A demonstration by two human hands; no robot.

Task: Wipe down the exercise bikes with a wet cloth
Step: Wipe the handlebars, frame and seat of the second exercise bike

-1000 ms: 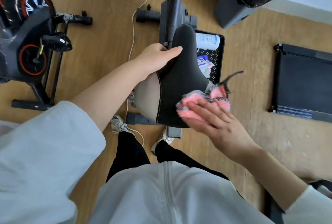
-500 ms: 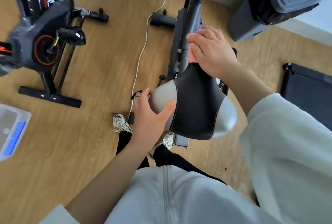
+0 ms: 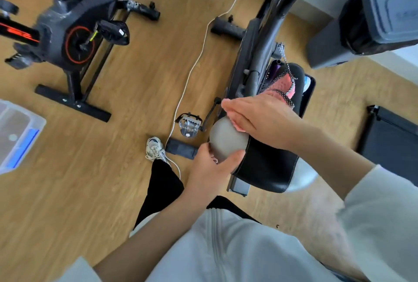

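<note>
The black and grey saddle (image 3: 267, 168) of the nearer exercise bike (image 3: 260, 51) fills the middle right. My left hand (image 3: 210, 168) grips the saddle's grey left lobe from below. My right hand (image 3: 257, 118) lies flat across the saddle, pressing a pink cloth with black mesh edging (image 3: 280, 87) onto it. The cloth trails out past my fingers toward the saddle's nose. A second black and red exercise bike (image 3: 74, 32) stands on the floor at the upper left.
A white cable (image 3: 194, 64) runs over the wooden floor between the bikes. A pedal (image 3: 188, 123) sticks out left of the saddle. A clear plastic box (image 3: 15, 132) sits at the left edge, a grey bin (image 3: 366, 21) at the upper right, a black mat (image 3: 393, 143) at the right.
My right hand with the cloth swept from the saddle's rear right up to its nose, then back across the left side. My left hand shifted from the nose to the grey left lobe.
</note>
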